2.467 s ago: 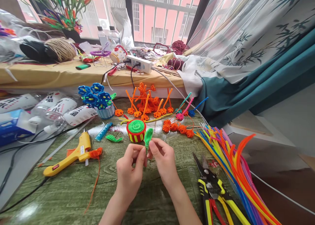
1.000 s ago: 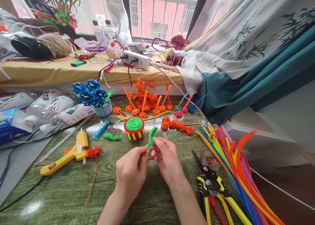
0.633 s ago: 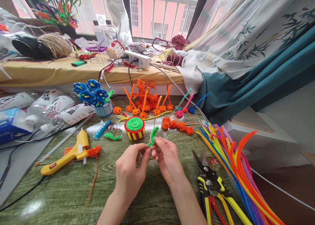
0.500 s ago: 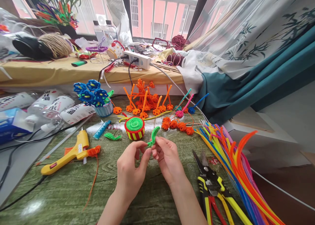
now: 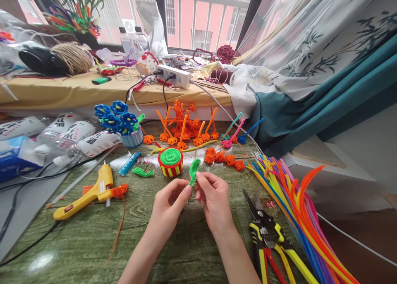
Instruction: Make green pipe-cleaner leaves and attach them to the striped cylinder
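Between my fingertips stands a green pipe-cleaner leaf [image 5: 194, 168], its curved loop pointing up. My left hand [image 5: 170, 201] pinches its lower end from the left. My right hand [image 5: 215, 197] grips it from the right, thumb and forefinger at the base of the loop. Just behind my left hand sits a small round pot [image 5: 170, 162] with red and yellow striped sides and a green coiled top. A second green leaf [image 5: 143, 172] lies on the table to the left of that pot.
A yellow glue gun [image 5: 89, 195] lies left, with an orange piece by its nozzle. Pliers [image 5: 266, 230] and a bundle of pipe cleaners [image 5: 297, 201] lie right. Orange flowers [image 5: 182, 128] and a pot of blue flowers [image 5: 130, 138] stand behind. Plastic bottles [image 5: 77, 135] lie far left.
The green leaf has turned more upright, its lower end now pointing down instead of left. Both hands have shifted slightly, still holding it.
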Tool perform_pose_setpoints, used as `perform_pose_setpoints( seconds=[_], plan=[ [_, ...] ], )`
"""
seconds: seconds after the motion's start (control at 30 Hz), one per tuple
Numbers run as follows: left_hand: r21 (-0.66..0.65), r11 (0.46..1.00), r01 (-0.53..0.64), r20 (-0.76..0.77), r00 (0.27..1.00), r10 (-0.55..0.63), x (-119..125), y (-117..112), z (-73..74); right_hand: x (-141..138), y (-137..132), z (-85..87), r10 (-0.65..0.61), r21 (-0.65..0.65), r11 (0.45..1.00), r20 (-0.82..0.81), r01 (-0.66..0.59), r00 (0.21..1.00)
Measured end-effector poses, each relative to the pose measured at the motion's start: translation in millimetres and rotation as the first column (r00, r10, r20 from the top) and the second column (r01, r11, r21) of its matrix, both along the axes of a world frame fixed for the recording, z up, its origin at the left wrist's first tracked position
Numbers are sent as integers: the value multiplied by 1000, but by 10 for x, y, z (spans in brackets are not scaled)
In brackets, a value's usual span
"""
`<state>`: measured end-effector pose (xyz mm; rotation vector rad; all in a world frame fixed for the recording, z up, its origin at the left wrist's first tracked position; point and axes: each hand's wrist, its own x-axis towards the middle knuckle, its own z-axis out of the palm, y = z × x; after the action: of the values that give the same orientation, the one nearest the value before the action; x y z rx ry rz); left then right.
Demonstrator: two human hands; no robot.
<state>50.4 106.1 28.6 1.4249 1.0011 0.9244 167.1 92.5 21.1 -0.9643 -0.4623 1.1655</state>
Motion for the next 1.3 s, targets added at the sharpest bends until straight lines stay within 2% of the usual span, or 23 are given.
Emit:
perform_pose_setpoints(
  seconds=[0.23, 0.43, 0.6, 1.3],
  plan=[
    [-63, 998, -10, 80, 997, 15, -13, -9, 32, 10, -10, 45, -8, 53, 999, 152, 0, 988],
    [-91, 996, -18, 122, 992, 30, -30, -19, 6, 27, -22, 46, 47, 85, 994, 245, -70, 968],
    [-102, 994, -26, 134, 990, 40, -39, -3, 3, 38, -51, 39, 76, 82, 992, 248, -99, 966],
    [-69, 990, -121, 132, 983, 129, -24, 24, -34, 21, -27, -21, -28, 90, 996, 278, 3, 960]
  ],
)
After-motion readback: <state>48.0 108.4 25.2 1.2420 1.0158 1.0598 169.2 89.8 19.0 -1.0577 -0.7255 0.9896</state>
